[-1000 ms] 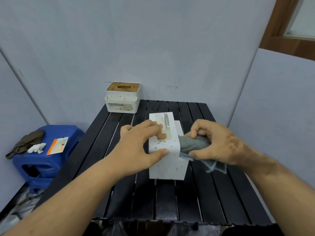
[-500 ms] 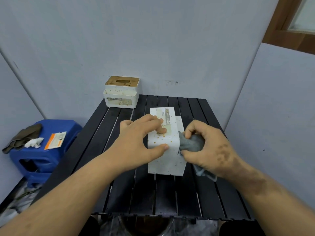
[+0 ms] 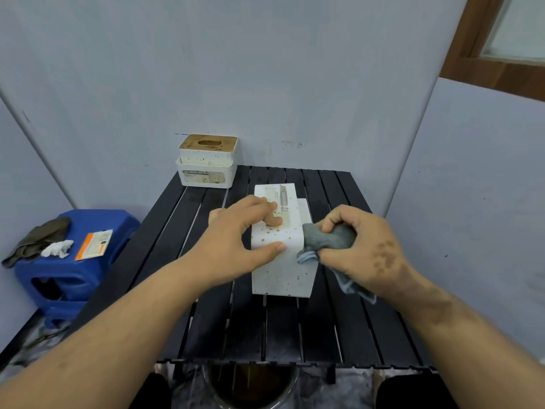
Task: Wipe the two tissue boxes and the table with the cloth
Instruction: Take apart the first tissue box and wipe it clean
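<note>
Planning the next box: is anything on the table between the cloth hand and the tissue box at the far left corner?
Yes. The near tissue box and the left hand holding it lie between the right hand, bunched on the cloth, and the far tissue box. Beyond them only bare table slats show.

Near tissue box (image 3: 281, 270) mid-table (image 3: 324, 335) — second box (image 3: 206, 166) behind-left, stool (image 3: 79, 261) left of table.
</note>
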`<act>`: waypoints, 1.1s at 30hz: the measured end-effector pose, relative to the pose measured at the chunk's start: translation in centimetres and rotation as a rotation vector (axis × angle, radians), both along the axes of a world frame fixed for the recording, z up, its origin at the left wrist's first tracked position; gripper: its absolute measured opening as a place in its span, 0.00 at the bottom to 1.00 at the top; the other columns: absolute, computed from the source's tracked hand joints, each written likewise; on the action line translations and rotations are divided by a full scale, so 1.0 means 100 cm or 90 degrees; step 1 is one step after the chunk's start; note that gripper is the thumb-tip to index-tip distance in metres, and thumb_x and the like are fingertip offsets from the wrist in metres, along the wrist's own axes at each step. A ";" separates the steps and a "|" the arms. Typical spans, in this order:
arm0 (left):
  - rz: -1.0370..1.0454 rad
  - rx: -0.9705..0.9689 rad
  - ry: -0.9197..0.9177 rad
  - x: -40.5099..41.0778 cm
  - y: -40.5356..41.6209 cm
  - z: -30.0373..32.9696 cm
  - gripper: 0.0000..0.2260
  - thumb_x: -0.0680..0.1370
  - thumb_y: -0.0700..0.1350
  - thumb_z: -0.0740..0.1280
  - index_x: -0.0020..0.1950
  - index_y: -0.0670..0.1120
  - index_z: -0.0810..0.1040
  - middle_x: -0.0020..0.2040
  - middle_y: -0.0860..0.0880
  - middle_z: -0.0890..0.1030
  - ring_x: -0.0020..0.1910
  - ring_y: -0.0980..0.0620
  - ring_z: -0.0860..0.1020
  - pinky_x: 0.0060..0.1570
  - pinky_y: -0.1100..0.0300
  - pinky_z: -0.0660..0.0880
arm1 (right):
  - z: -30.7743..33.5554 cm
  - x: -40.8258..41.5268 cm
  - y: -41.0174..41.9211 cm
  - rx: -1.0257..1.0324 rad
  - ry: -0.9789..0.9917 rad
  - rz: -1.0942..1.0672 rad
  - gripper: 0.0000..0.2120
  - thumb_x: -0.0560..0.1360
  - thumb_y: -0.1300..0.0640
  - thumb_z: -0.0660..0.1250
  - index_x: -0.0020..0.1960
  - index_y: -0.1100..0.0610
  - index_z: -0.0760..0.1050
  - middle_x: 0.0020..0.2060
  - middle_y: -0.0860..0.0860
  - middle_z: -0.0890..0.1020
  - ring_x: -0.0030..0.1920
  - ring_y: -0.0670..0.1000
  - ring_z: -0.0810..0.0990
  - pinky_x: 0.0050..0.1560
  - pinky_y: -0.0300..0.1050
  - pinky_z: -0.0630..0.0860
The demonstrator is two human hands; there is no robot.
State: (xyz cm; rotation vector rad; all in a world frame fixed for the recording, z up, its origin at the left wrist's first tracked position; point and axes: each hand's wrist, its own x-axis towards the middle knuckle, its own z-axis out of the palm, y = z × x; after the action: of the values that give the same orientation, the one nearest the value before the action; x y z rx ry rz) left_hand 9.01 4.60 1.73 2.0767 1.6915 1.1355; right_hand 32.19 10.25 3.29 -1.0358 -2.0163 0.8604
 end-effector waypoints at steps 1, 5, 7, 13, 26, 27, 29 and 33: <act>0.001 -0.003 -0.001 0.001 0.000 0.000 0.15 0.69 0.61 0.71 0.53 0.61 0.77 0.63 0.66 0.74 0.68 0.64 0.71 0.69 0.40 0.67 | 0.001 -0.004 -0.002 0.008 0.005 -0.010 0.16 0.63 0.67 0.75 0.40 0.49 0.75 0.43 0.54 0.85 0.38 0.59 0.84 0.34 0.55 0.82; 0.000 -0.008 -0.010 0.002 -0.001 0.001 0.15 0.69 0.62 0.72 0.52 0.61 0.77 0.63 0.67 0.74 0.69 0.60 0.72 0.70 0.39 0.67 | -0.001 -0.020 0.005 -0.020 0.052 -0.059 0.13 0.66 0.67 0.73 0.42 0.51 0.76 0.44 0.54 0.85 0.36 0.59 0.84 0.32 0.57 0.83; 0.007 -0.003 0.004 0.004 -0.001 0.002 0.14 0.69 0.62 0.72 0.52 0.61 0.77 0.62 0.67 0.74 0.68 0.63 0.71 0.71 0.41 0.65 | -0.001 -0.022 0.010 0.000 0.035 -0.061 0.13 0.66 0.65 0.74 0.43 0.50 0.76 0.44 0.52 0.84 0.38 0.57 0.84 0.35 0.55 0.83; 0.031 0.009 0.049 0.004 -0.003 0.000 0.13 0.69 0.59 0.73 0.51 0.60 0.78 0.61 0.69 0.73 0.62 0.76 0.64 0.66 0.53 0.57 | 0.015 0.011 0.020 -0.064 -0.108 0.111 0.15 0.63 0.63 0.79 0.44 0.49 0.78 0.50 0.47 0.86 0.48 0.50 0.85 0.52 0.53 0.83; 0.034 -0.028 0.048 0.000 -0.006 0.004 0.13 0.72 0.52 0.78 0.53 0.57 0.79 0.61 0.68 0.74 0.58 0.86 0.55 0.65 0.52 0.58 | 0.008 0.020 0.008 -0.019 -0.080 0.084 0.14 0.63 0.63 0.79 0.42 0.49 0.80 0.48 0.47 0.85 0.47 0.51 0.86 0.48 0.55 0.84; 0.034 -0.031 0.044 0.000 -0.006 0.004 0.13 0.71 0.52 0.78 0.53 0.57 0.79 0.61 0.69 0.73 0.59 0.85 0.55 0.66 0.52 0.58 | 0.008 0.023 0.007 -0.003 -0.087 0.092 0.15 0.63 0.64 0.78 0.41 0.49 0.80 0.47 0.47 0.85 0.47 0.50 0.86 0.49 0.53 0.84; 0.029 -0.038 0.035 -0.002 -0.006 0.004 0.13 0.71 0.54 0.78 0.53 0.59 0.79 0.62 0.70 0.74 0.62 0.78 0.61 0.67 0.53 0.57 | 0.008 0.027 0.004 0.041 -0.107 0.134 0.17 0.61 0.68 0.78 0.38 0.48 0.79 0.44 0.47 0.84 0.49 0.46 0.85 0.51 0.45 0.82; 0.030 -0.052 0.024 -0.003 -0.005 0.005 0.14 0.70 0.57 0.77 0.52 0.60 0.78 0.63 0.69 0.74 0.66 0.68 0.66 0.69 0.55 0.55 | 0.012 0.034 -0.003 0.090 -0.163 0.197 0.18 0.57 0.67 0.77 0.38 0.47 0.80 0.48 0.42 0.85 0.55 0.43 0.83 0.53 0.33 0.77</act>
State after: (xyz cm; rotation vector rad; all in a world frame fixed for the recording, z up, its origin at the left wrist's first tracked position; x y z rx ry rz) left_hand 8.73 4.12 2.27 2.0322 1.7814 1.0284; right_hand 35.59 9.98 4.53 -0.7996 -2.4617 0.7542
